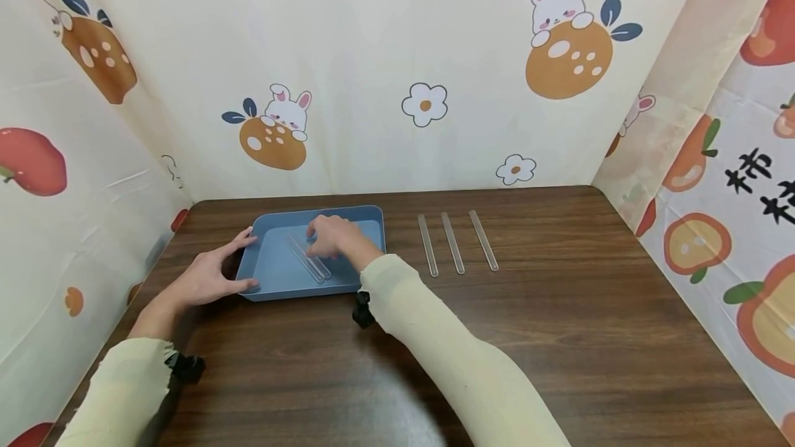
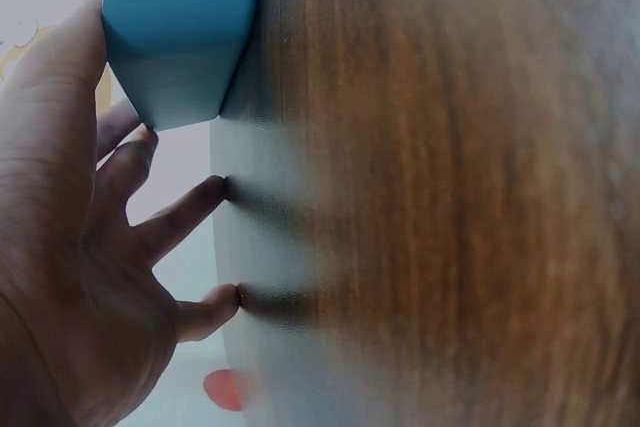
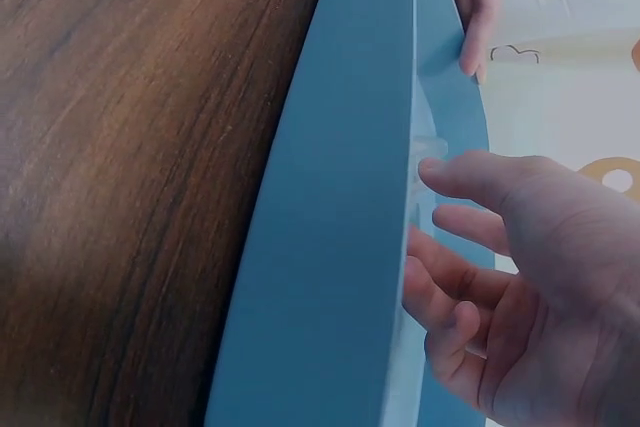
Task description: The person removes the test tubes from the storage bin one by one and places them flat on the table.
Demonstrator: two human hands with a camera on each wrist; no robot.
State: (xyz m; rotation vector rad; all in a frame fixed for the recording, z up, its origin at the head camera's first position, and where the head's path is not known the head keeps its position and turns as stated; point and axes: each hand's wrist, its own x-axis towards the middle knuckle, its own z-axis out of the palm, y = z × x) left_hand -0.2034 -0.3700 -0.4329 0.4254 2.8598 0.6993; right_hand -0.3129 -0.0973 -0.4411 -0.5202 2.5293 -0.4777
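Note:
A shallow blue tray stands at the table's back left. My left hand rests against its left end, thumb and forefinger spread along the rim. In the left wrist view, two other fingertips of that hand touch the table. My right hand is inside the tray, above slim clear tubes with rounded ends that lie side by side, slanted. From the right wrist camera, the right thumb is near a tube end and apart from the loosely bent fingers. The tray wall hides part of this.
Right of the tray, three similar clear tubes lie apart on the brown wooden table: a left one, a middle one and a right one. A printed cloth hangs behind the table and at both sides.

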